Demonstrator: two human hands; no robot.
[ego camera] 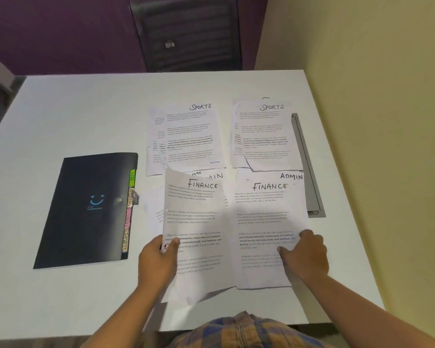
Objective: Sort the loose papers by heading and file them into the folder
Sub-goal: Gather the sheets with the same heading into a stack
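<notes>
Papers: four groups on the white table [73, 116], right of centre, all seen from the head camera
Far row: left Sports stack [191, 136] and right Sports stack [264, 136], side by side, apart
Near left: left Finance sheet [194, 222], far edge lifted and curling
Left hand [156, 259]: pinches that sheet's left edge, thumb on top
Near right: right Finance sheet [264, 217], flat, overlapping an Admin sheet [290, 176]
Right hand [305, 254]: on that sheet's right edge, fingers bent down; grip cannot be told
Folder [86, 212]: black, closed, left of the papers, coloured tabs [128, 214] along its right edge
Beyond the table: black chair [189, 33]
</notes>
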